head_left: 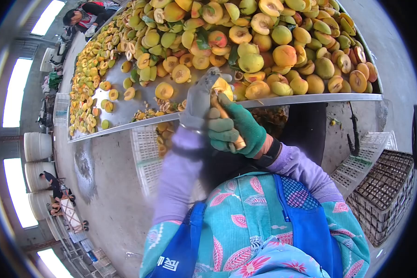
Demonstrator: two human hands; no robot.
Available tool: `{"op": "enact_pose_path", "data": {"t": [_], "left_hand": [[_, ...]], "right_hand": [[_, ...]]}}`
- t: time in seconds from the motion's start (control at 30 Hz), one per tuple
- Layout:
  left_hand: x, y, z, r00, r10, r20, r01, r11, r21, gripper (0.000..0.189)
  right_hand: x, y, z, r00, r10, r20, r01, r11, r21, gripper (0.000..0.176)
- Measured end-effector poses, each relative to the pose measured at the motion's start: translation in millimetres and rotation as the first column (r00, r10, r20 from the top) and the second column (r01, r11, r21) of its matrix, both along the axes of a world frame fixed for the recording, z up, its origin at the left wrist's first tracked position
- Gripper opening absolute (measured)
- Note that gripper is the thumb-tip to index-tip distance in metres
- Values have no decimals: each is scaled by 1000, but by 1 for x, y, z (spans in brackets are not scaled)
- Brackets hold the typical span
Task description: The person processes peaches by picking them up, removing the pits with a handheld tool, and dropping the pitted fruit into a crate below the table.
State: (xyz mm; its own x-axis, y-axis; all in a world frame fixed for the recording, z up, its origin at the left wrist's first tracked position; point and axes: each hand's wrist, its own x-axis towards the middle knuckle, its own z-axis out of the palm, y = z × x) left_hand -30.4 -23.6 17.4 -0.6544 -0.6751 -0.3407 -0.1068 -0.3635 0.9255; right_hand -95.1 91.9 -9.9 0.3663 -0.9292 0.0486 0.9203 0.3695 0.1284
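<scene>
My left hand (198,99), in a grey glove, is closed round a yellow-orange fruit (221,87) just over the table's front edge. My right hand (236,126), in a green glove, grips the wooden handle (239,142) of a tool. The tool's upper end meets the fruit between my hands; its working end is hidden. Beyond my hands, whole and halved fruits (282,55) are heaped on the metal table (282,100). Loose pits (148,113) lie near the front edge, left of my left hand.
White slotted crates (146,153) stand below the table at left; another crate (363,160) leans by a dark-stained crate (382,194) at right. A person (85,17) is at the table's far left. Others are by a cart (73,215) at left, near large white tubs (38,147).
</scene>
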Motion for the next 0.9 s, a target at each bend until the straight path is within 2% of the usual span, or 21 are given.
{"op": "enact_pose_path", "data": {"t": [0.03,0.1,0.13,0.17,0.2,0.3,0.37,0.4,0.43,0.47,0.5,0.53,0.57,0.6,0.67,0.7,0.73,0.77,0.83,0.87,0.9], "left_hand": [[6,5,0,995,81,-66,-79,996,35,39],[25,20,-2,947,264,-184,-241,961,136,40],[38,30,-2,927,318,-197,-291,944,153,43],[47,41,10,907,389,-163,-336,900,277,46],[57,48,15,900,401,-174,-347,897,274,47],[72,50,28,871,458,-177,-395,868,302,45],[78,43,33,837,516,-182,-435,829,351,44],[103,27,15,818,512,-264,-442,852,283,36],[110,26,26,849,506,-150,-507,861,35,34],[117,24,38,843,538,-5,-526,823,-212,33],[154,-18,19,822,482,305,-346,847,-404,39],[198,-68,-5,679,445,585,-114,850,-514,45],[204,-89,-12,473,577,666,223,653,-723,52],[198,-110,-17,280,730,623,584,386,-715,59],[140,-138,-1,505,656,561,369,424,-827,54],[135,-176,-29,443,510,738,551,494,-672,54],[132,-190,-40,393,421,818,649,504,-571,53],[123,-197,-44,339,327,882,734,495,-465,52],[107,-190,-49,331,273,903,785,452,-425,50],[108,-172,-40,533,259,805,706,389,-592,42],[104,-150,-29,692,163,703,516,568,-641,39]], "right_hand": [[0,0,0,996,35,79,-31,998,-49,42],[9,4,-4,977,186,103,-172,976,-134,44],[16,9,-6,956,270,118,-250,956,-155,46],[22,12,-7,929,345,134,-319,930,-183,47],[26,14,-3,913,393,109,-372,913,-168,49],[36,9,7,901,430,55,-411,888,-206,49],[33,6,19,900,410,147,-355,885,-300,49],[32,5,23,895,403,191,-325,882,-340,49],[20,7,19,910,369,186,-302,901,-312,46],[3,16,24,952,304,38,-295,944,-146,45],[-14,23,28,960,251,-126,-251,968,15,44],[-21,22,6,941,283,-188,-254,953,165,47],[-22,20,-23,915,327,-236,-244,915,320,50],[-21,21,-39,890,335,-309,-180,882,435,49],[-20,19,-19,878,322,-355,-169,901,400,48],[-20,20,-6,870,317,-379,-165,909,382,48],[-23,20,2,777,262,-572,-70,940,334,48],[-25,20,2,771,242,-589,-17,933,360,48],[-28,19,-7,759,199,-620,92,910,405,49],[-25,18,-15,761,190,-620,104,908,406,48],[-24,14,-11,685,151,-713,174,916,361,47]]}}
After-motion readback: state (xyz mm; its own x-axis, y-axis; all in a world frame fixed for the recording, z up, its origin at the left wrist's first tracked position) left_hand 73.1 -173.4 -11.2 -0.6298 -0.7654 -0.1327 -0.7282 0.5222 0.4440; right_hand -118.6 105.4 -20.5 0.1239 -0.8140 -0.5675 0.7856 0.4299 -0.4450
